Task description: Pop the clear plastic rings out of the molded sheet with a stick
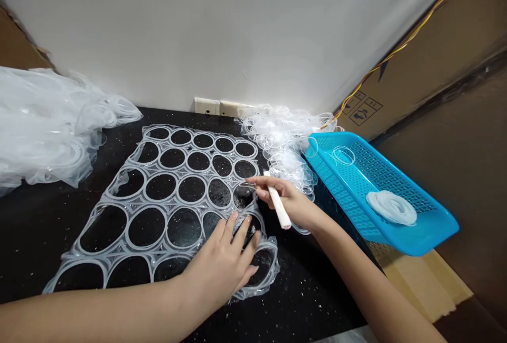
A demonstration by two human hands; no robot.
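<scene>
**On the counter's near right: ring sheet pinned flat, tool tip at its edge**

Position: the translucent ring sheet [171, 206] lies flat on the black counter [317, 290], running from mid-counter toward the near edge. Your left hand [227, 261] covers its near right corner, fingers spread and palm pressed down. Your right hand [293, 203] pinches a white-handled tool [279, 208] like a pen, with the thin tip aimed at the sheet's right edge, just beyond your left fingertips.

Handling (judged): the sheet looks light, soft and floppy, probably rubbery. The webs between the round openings are thin and likely to tear under a hard pull. The surface is glossy and may be slick. Hold it by the thicker ring rims or the outer border, and use a flat palm rather than a pinch.

Around it: a heap of loose rings [285, 137] sits at the back right, touching the blue basket [356, 211] at the right edge. The basket holds a ring stack [391, 207]. More sheets [43, 131] are piled at the back left.

Unclear: the tool tip is thin and blurred, so you cannot tell whether it touches the sheet. The sheet corner under your palm is hidden. The left pile is cut off by the frame.
</scene>
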